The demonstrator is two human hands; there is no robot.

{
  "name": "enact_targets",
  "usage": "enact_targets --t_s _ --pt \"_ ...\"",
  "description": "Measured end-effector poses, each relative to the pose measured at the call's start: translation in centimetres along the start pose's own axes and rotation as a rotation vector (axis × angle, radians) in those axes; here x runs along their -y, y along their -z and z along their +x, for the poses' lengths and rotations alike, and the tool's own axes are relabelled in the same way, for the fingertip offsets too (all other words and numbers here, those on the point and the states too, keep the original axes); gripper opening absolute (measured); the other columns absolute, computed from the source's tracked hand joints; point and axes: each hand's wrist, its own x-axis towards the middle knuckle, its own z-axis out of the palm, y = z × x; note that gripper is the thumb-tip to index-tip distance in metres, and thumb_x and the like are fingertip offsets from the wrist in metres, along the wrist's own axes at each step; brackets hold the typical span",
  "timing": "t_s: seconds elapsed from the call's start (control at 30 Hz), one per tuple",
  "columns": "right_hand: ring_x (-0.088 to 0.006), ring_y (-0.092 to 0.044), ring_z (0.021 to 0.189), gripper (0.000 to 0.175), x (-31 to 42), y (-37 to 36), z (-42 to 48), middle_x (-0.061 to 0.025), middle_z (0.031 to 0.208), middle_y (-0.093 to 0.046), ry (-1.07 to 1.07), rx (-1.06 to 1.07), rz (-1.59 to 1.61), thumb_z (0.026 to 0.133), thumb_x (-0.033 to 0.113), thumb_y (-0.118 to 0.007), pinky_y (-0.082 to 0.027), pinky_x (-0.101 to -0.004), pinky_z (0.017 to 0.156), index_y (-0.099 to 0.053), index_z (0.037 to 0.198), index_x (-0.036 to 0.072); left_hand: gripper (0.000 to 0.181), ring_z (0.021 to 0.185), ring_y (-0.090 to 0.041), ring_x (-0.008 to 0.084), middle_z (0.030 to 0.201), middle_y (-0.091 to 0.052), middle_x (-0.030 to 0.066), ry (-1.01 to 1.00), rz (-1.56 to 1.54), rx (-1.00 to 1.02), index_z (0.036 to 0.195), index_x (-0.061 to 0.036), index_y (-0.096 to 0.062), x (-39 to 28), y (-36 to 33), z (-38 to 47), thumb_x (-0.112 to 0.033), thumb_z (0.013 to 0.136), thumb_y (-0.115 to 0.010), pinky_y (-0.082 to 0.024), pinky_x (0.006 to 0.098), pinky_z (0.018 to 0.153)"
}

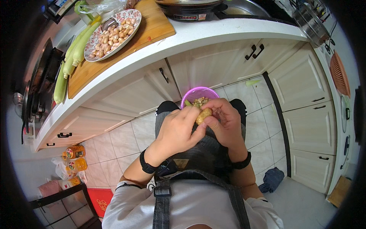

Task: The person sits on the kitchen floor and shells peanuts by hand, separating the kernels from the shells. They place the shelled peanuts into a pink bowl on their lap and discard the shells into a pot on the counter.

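Between the fingertips of my left hand [180, 128] and my right hand [224, 120] is a yellow-brown, rough-skinned piece [204, 116], likely a peanut in its shell or a small root; which of them I cannot tell. Both hands grip it above my lap. Just beyond them on the floor stands a pink plastic bin [197, 89] holding shell-like scraps [200, 101] and a green piece. Up on the counter, a patterned oval plate [137, 18] carries shelled peanuts [114, 37] and a metal spoon [108, 24].
The plate rests on a wooden cutting board [160, 24], with corn cobs [83, 45] at its left. A black electric pan [188, 11] is on the white counter [228, 27]. Oil bottles [75, 152] stand on the floor at left; dark cloth [273, 179] lies at right.
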Motion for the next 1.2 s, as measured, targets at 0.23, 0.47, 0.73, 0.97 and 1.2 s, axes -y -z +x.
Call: enact_targets --t_s 0.23,0.47,0.73,0.97,1.2 --pt "-0.0076 -0.05 0.078 0.02 -0.1 -1.1 -1.4 -0.0024 0.088 -0.054 -0.037 -0.015 0.387 0.085 0.015 -0.062 -0.041 -0.0202 0.071 -0.055 0.097 0.001 0.02 0.048 -0.053 0.0287 0.056 -0.049 0.0105 -0.079 -0.024 -0.041 0.071 -0.0043 -0.048 -0.5 -0.1 -1.1 -0.014 0.07 -0.065 -0.042 0.0348 0.045" --pt "-0.0092 -0.048 0.079 0.02 -1.4 -3.1 -2.4 -0.0029 0.089 -0.052 0.01 -0.155 0.538 0.089 0.02 -0.057 -0.038 -0.0216 0.074 -0.056 0.094 0.0 0.019 0.042 -0.047 0.0268 0.051 -0.044 0.0098 -0.13 -0.062 -0.191 0.062 -0.0042 -0.047 -0.8 -0.7 -1.5 -0.01 0.07 -0.063 -0.037 0.0339 0.04" --pt "-0.0104 -0.047 0.076 0.019 0.0 -3.8 -2.9 -0.0027 0.083 -0.053 0.075 -0.379 0.25 0.094 0.017 -0.045 -0.037 -0.0229 0.072 -0.055 0.086 0.002 0.02 0.042 -0.049 0.0275 0.051 -0.046 0.0106 -0.181 -0.013 -0.273 0.062 -0.004 -0.048 -1.6 -2.1 -1.3 -0.011 0.068 -0.065 -0.041 0.0339 0.04" --pt "-0.0094 -0.045 0.073 0.024 0.6 -4.5 -2.4 -0.0022 0.081 -0.052 0.017 -0.495 0.2 0.097 0.019 -0.037 -0.038 -0.0228 0.069 -0.053 0.088 0.004 0.016 0.044 -0.051 0.0287 0.054 -0.048 0.0123 -0.136 -0.043 -0.322 0.065 -0.0029 -0.051 -1.2 -3.2 -0.9 -0.013 0.072 -0.062 -0.042 0.035 0.041" --pt "-0.0107 -0.046 0.072 0.024 0.7 -5.1 -2.1 -0.0033 0.081 -0.05 0.058 -0.516 -0.025 0.098 0.018 -0.032 -0.039 -0.0239 0.068 -0.05 0.092 0.003 0.02 0.05 -0.052 0.0332 0.058 -0.051 0.0159 -0.032 -0.224 -0.302 0.071 -0.0001 -0.052 -1.4 -3.1 -1.0 -0.015 0.084 -0.05 -0.043 0.036 0.046"
